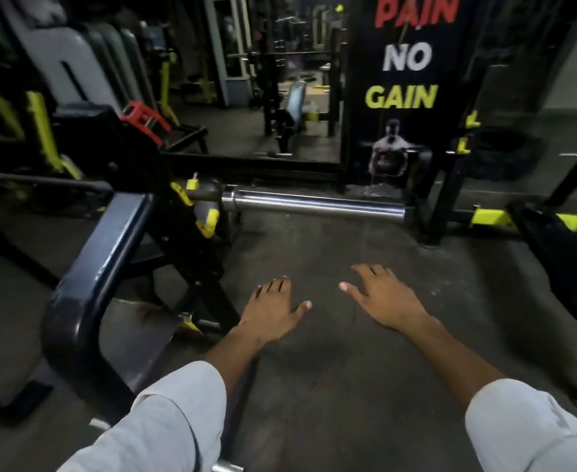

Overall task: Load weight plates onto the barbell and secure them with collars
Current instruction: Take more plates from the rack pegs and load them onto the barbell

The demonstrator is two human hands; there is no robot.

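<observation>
Reaching forward with nothing held, the left hand (pixel 275 310) and right hand (pixel 384 298) hover palms down, fingers spread, above the bare rubber floor (pixel 314 386). Beyond them the barbell sleeve (pixel 314 202) juts rightward from the rack (pixel 191 212), chrome and unloaded, with no plate or collar on it; a red collar (pixel 144 122) appears to sit on the machine at upper left. Judged risk: a plate slid on crooked could bind on the sleeve, and an unbalanced load could tip the bar.

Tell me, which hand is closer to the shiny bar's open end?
The right hand, probably. It hovers below the bare barbell sleeve, nearer its open end. The left hand sits toward the rack side. Both are empty and spread open.
</observation>
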